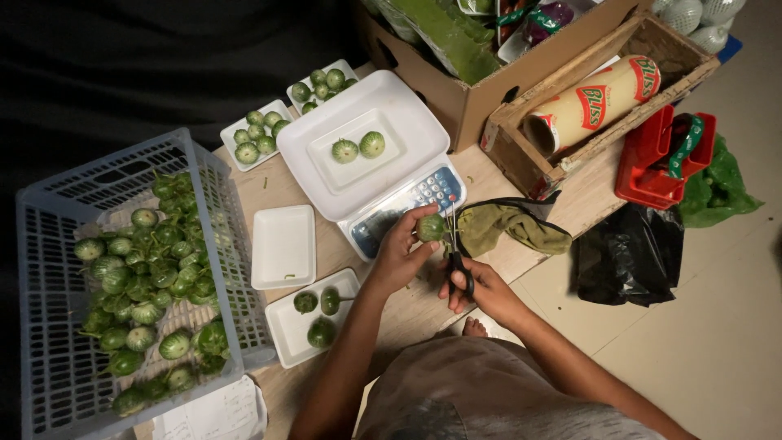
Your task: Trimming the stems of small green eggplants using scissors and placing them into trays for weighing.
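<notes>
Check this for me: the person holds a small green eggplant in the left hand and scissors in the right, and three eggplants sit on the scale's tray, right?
Not quite. The head view shows two eggplants on the scale, not three. The rest stands: left hand holds an eggplant, right hand the scissors.

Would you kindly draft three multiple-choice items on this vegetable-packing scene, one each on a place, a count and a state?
1. Where do the loose green eggplants lie in bulk?
A. In the grey crate
B. In the cardboard box
C. On the floor

2. How many eggplants sit in the tray on the scale?
A. Five
B. Two
C. None

3. What is the right hand doing?
A. Resting flat
B. Holding scissors
C. Pressing scale keys

Answers: 1 A, the crate at the left is heaped with them. 2 B, two round ones lie side by side. 3 B, its fingers grip the handles, blades at the eggplant in the left hand.
</notes>
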